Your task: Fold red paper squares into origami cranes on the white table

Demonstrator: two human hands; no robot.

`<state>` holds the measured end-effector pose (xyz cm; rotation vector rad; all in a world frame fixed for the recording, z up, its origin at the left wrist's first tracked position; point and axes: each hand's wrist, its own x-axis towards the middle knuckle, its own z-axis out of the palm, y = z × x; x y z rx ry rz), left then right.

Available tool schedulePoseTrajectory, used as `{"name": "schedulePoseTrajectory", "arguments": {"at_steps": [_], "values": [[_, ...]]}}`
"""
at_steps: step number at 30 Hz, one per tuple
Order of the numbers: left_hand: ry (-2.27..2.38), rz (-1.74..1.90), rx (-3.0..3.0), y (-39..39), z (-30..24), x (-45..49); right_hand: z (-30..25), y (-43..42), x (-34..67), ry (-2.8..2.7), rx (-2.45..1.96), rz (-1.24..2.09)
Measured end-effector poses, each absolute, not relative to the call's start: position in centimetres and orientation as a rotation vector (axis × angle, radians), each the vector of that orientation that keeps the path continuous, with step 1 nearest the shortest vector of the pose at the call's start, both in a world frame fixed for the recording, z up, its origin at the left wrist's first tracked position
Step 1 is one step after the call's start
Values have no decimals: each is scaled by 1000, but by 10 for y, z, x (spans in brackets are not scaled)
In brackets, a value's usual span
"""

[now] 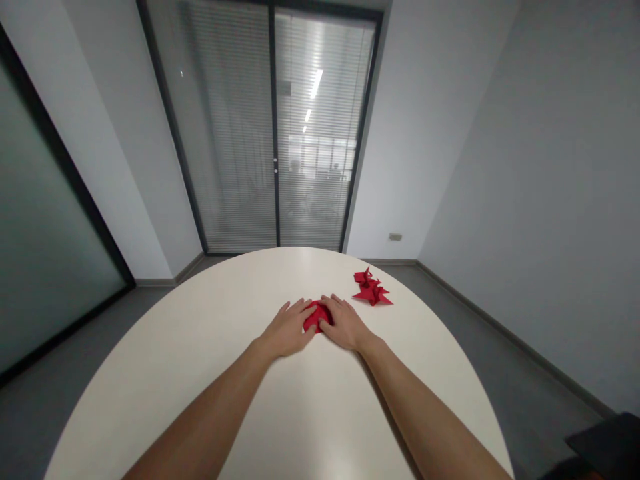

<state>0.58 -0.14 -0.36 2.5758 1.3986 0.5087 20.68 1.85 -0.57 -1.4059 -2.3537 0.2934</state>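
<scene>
A piece of red paper (317, 317) lies on the white table (220, 360) between my two hands; its fold lines are too small to make out. My left hand (290, 328) rests on its left edge, fingers stretched out and spread, with the thumb at the near side. On the right edge lies my right hand (345, 323), its fingers also spread and the thumb touching the paper. Fingertips of both hands cover parts of the sheet. Beyond my right hand sit several folded red origami pieces (371, 292) with pointed tips, close together.
The table's rounded far edge (300, 249) faces a glass partition with blinds (240, 167). White walls (500, 167) stand to the right, with a small socket (395, 237) low down. A dark object (607, 443), partly cut off, is at the lower right.
</scene>
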Motion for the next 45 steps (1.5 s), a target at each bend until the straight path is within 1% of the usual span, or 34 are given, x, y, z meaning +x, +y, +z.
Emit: {"name": "schedulePoseTrajectory", "arguments": {"at_steps": [6, 17, 24, 32, 45], "values": [[1386, 482, 2594, -3, 0, 7, -9, 21, 207, -2359, -1433, 290], [1558, 503, 2579, 0, -8, 13, -13, 24, 208, -2349, -1427, 255], [1317, 547, 2641, 1, -6, 10, -13, 23, 208, -2361, -1435, 243], [1500, 567, 2640, 3, -8, 13, -12, 22, 207, -2340, -1456, 239], [1866, 534, 2468, 3, -14, 13, -10, 23, 208, -2390, -1394, 205]]}}
